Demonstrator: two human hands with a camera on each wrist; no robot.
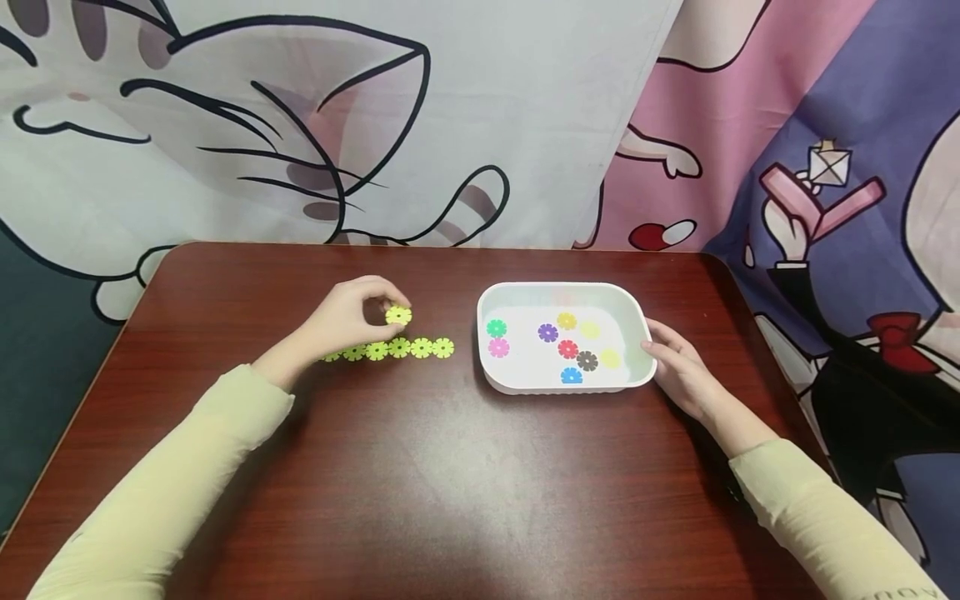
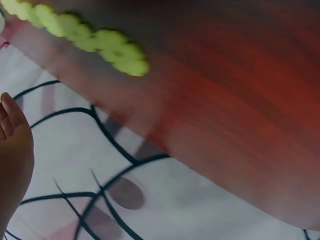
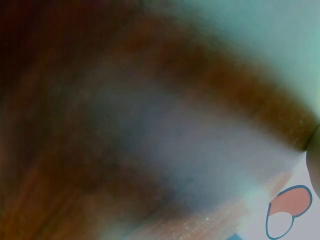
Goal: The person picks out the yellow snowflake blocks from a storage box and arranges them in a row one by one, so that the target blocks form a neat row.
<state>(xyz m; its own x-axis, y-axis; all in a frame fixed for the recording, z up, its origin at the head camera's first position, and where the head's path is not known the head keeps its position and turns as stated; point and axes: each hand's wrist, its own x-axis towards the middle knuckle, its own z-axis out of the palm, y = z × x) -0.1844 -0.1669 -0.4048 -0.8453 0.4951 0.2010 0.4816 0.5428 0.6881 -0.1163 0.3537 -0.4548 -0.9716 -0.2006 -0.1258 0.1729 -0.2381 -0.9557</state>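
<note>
My left hand [image 1: 351, 312] pinches a yellow-green flower-shaped disc [image 1: 398, 315] between thumb and fingers, just above a row of like discs [image 1: 421, 347] on the table. Part of that row shows under the hand; the left wrist view has the chain of discs [image 2: 75, 31] lying edge to edge, with the hand [image 2: 14, 145] at its left border. On the right, my right hand [image 1: 684, 367] grips the right rim of a white tray [image 1: 491, 302], thumb over the edge. Inside lie several flower discs, among them a red one [image 1: 567, 349], a purple one [image 1: 548, 332] and a black one [image 1: 587, 361]. The right wrist view is mostly blurred.
The dark reddish wooden table [image 1: 420, 483] spreads toward me in front of the row and tray. Behind its far edge hangs a cartoon-printed cloth [image 1: 480, 100], white on the left, pink and blue to the right.
</note>
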